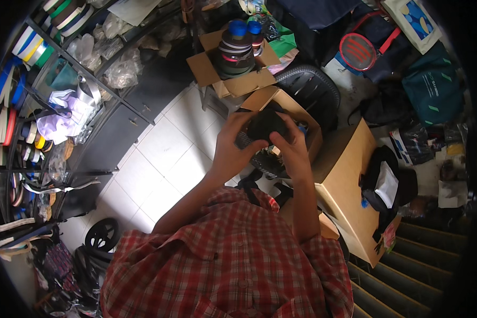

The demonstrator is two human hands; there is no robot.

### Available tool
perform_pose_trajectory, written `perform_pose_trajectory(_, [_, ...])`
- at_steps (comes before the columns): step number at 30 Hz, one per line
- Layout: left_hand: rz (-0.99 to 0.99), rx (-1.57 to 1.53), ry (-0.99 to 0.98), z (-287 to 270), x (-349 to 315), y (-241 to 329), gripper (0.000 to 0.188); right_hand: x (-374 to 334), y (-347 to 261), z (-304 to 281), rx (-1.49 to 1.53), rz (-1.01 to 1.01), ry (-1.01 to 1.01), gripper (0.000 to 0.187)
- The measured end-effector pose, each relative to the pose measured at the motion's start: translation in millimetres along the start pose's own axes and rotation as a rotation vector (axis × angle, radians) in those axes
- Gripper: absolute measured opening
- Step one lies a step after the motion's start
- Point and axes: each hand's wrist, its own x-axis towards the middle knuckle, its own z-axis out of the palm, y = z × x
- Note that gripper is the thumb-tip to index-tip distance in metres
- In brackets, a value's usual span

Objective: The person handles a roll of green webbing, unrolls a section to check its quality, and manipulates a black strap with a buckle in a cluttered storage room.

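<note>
Both hands grip a dark, blackish object (pixel 266 125) with rounded edges. Its exact kind I cannot make out. My left hand (pixel 234 142) holds it from the left, the thumb along its lower edge. On the other side, my right hand (pixel 294 144) has its fingers round the far edge and its thumb on the near part. Directly beneath is an open cardboard box (pixel 309 121), its contents mostly hidden by my hands. A black perforated plastic chair (pixel 315 87) stands around and behind that box.
Another open carton (pixel 212 66) farther off holds stacked rolls of strap and blue spools. To my right stands a large cardboard box (pixel 342 175), a black bag (pixel 379 185) against it. Shelves with rolls of webbing (pixel 32 45) line the left, above dark cabinets (pixel 108 135).
</note>
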Motion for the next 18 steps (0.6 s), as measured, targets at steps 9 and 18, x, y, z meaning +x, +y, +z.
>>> perform_pose_trajectory(9, [-0.34, -0.446, -0.147, 43.3, -1.1, 8.3, 0.044, 13.8, -31.3, -33.3, 0.005, 0.047, 0.281, 0.042])
perform_pose_trajectory(18, [-0.205, -0.514, -0.082, 85.7, 24.1, 29.9, 0.042, 15.8, -45.1, -67.3, 0.302, 0.257, 0.222, 0.05])
